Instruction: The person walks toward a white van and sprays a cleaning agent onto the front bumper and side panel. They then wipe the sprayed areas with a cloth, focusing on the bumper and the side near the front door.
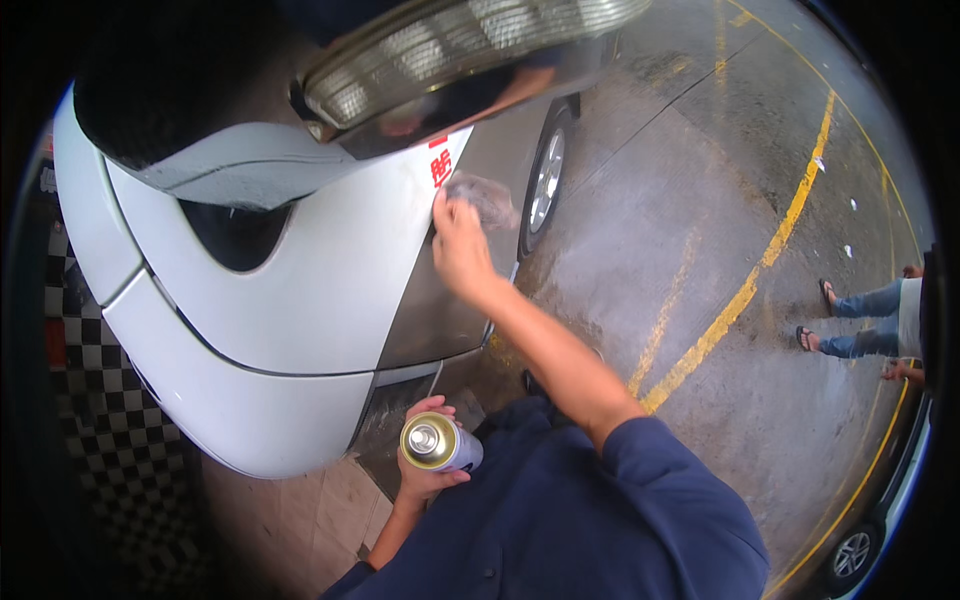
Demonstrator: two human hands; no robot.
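My left hand [424, 480] holds an aerosol can [461, 450] upright in front of my dark blue shirt, with the can's nozzle facing up to me. Farther forward, my right hand [463, 247] has a crumpled greyish cloth or film [486, 201], blurred, at its fingertips. This wad lies against the side of a vehicle, where a white body panel [330, 277] meets a dark grey one [442, 307]. Red lettering [441, 166] stands on the white panel just beside my right fingertips.
Overhead juts a clear-lensed vehicle lamp [420, 56]. A wheel [547, 180] is right of my right hand. Yellow lines [750, 289] cross the wet-looking concrete. Another person in jeans [862, 326] stands at the far right, near another vehicle's wheel [853, 553]. Checkered flooring [97, 397] lies left.
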